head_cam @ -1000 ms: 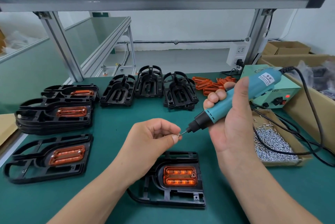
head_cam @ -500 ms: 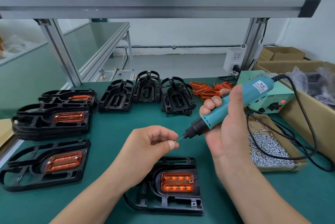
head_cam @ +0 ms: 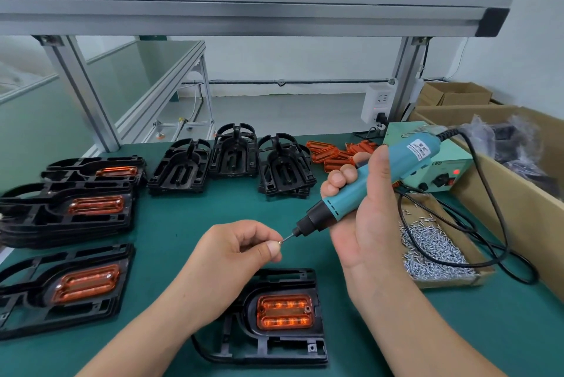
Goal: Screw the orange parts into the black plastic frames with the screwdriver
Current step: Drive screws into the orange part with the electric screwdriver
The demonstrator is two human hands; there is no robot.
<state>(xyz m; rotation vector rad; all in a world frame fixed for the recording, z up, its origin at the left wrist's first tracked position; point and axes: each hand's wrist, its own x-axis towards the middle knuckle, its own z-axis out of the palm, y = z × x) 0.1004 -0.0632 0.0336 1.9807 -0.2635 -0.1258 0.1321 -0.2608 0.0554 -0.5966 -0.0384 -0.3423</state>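
Landmark: black frame (head_cam: 274,346) lying flat on the green tabletop (head_cam: 171,233), nearest the person, with an orange part (head_cam: 285,311) seated in its oval recess

- right hand (head_cam: 363,224): in the air above and right of that frame, fingers wrapped tight round the teal body of the electric screwdriver (head_cam: 375,184). Tool is tilted, bit pointing down-left, clear of the frame
- left hand (head_cam: 235,254): above the frame's far-left corner, thumb and forefinger pinched together on a small screw (head_cam: 279,242), other fingers curled in. Screw meets the bit tip, though it's too small to say whether it's seated on it
- cardboard tray of loose screws (head_cam: 436,248): right of the frame, screwdriver cable (head_cam: 488,224) looping over it
- green power supply (head_cam: 439,169): behind-right of the frame, red light on
- loose orange parts (head_cam: 329,154): far behind the frame, beside the power supply
- empty frame stacks (head_cam: 232,160): behind the frame, three piles in a row
- fitted frames (head_cam: 76,282): left of the frame, one lying single; behind it a stack (head_cam: 70,209), orange inserts facing up
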